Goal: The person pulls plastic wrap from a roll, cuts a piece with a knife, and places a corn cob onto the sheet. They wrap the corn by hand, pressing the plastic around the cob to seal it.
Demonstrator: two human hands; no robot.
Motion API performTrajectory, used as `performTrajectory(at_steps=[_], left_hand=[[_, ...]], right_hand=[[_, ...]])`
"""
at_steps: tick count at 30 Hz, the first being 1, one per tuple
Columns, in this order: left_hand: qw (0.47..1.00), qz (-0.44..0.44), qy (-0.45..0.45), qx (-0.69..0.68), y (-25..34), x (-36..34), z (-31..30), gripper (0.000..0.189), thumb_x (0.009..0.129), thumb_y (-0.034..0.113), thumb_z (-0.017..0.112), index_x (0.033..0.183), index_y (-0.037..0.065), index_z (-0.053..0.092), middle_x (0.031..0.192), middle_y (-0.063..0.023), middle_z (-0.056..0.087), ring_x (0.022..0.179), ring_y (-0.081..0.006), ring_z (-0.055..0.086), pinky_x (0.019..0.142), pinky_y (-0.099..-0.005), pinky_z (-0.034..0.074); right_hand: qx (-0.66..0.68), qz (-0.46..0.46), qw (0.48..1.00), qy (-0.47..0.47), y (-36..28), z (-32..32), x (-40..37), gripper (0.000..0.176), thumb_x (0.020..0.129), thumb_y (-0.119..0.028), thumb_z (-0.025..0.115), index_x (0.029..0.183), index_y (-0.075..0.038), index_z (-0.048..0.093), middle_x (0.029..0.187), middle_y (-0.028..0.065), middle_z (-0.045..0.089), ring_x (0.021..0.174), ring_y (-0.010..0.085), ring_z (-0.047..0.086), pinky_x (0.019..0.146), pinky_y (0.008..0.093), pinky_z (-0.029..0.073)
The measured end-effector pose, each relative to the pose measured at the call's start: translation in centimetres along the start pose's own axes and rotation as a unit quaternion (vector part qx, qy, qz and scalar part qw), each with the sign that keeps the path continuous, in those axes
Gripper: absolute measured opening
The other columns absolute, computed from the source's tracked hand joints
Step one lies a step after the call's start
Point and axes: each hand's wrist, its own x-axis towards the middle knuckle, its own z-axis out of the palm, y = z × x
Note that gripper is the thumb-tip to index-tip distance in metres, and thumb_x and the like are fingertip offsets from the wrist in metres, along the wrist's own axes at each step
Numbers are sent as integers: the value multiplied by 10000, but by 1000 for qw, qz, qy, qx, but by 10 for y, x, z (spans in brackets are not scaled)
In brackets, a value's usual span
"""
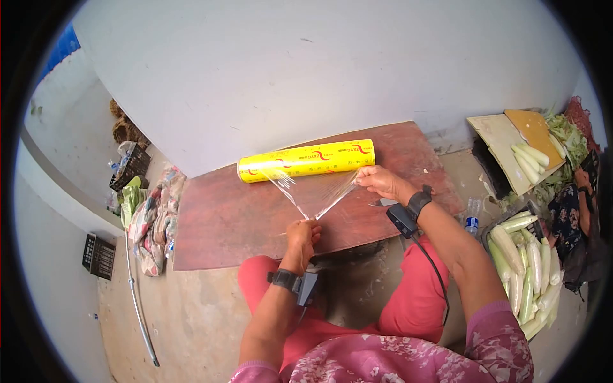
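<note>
A yellow roll of cling film [306, 161] with red and black print lies across the far part of the low reddish-brown table. Clear plastic film [311, 188] stretches from it toward me, drawn into a V shape. My left hand [302, 237] is closed around the gathered point of the film near the table's front edge. Up by the roll's right end, my right hand [383, 181] pinches the film's other edge. Partly behind my right wrist, a knife blade [383, 202] rests on the table.
The table [217, 220] stands against a white wall. A water bottle [472, 216] and a crate of peeled pale green corn or similar long vegetables [527, 268] are on the right, near another person [575, 210]. A cutting board [504, 150] lies beyond. Leftward are cloth [153, 223] and a pole [137, 306].
</note>
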Motion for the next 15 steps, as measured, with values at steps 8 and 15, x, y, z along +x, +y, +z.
performTrajectory(at_steps=[8,15], left_hand=[[919,228,109,302,-25,0,-4,118,766,119,661,756,23,594,735,-86,577,637,-238,574,579,-343,466],[747,421,182,481,-14,-38,10,72,740,91,623,761,23,614,1305,-240,402,1193,-418,378,954,-434,359]], right_hand=[[-11,-12,1000,-13,5,1,-3,73,846,-169,599,828,-124,545,801,-68,480,708,29,393,621,186,322],[-37,-14,999,-33,14,-2,1,118,815,-204,627,847,-101,580,766,-53,497,663,44,392,590,206,327]])
